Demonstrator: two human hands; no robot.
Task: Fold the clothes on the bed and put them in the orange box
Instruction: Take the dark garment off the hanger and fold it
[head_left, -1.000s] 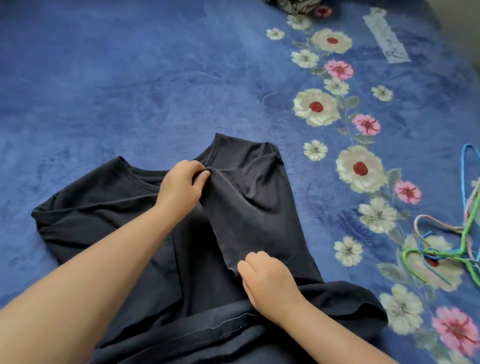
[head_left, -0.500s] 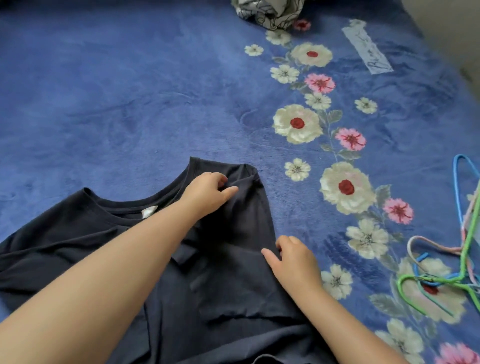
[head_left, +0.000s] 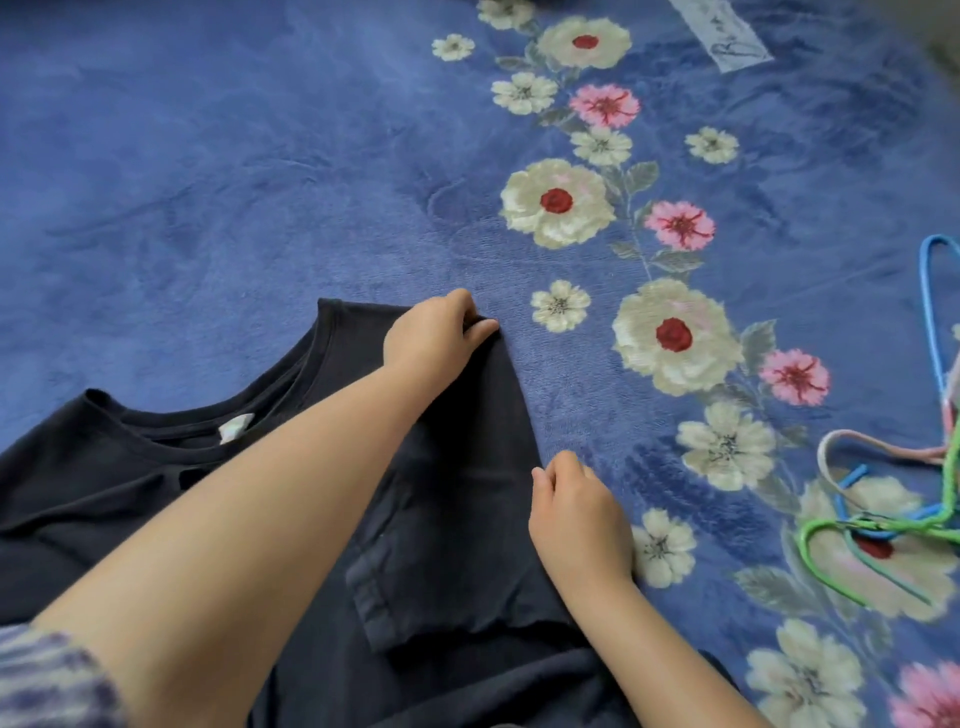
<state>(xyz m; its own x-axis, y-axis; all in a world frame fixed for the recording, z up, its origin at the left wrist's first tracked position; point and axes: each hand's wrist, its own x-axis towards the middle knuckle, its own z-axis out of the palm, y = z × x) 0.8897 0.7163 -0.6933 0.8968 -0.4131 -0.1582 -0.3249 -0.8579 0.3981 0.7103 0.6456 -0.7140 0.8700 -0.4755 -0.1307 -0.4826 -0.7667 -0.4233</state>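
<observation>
Dark T-shirt (head_left: 130, 483) spread on blue floral bedspread (head_left: 208, 182), neckline with pale label toward far left, right sleeve folded inward over body. Left hand (head_left: 431, 338), arm reaching diagonally across garment from near left, pinching far right corner of fold at shoulder, thumb pressed against curled fingers. Right hand (head_left: 576, 519), forearm entering from near right, resting at right edge of fold, fingers curled onto cloth edge; actual grip hard to tell. Coloured hangers (head_left: 924, 525) tangled at right edge of bedspread, well apart from shirt. Striped sleeve (head_left: 47, 680) at near left corner.
</observation>
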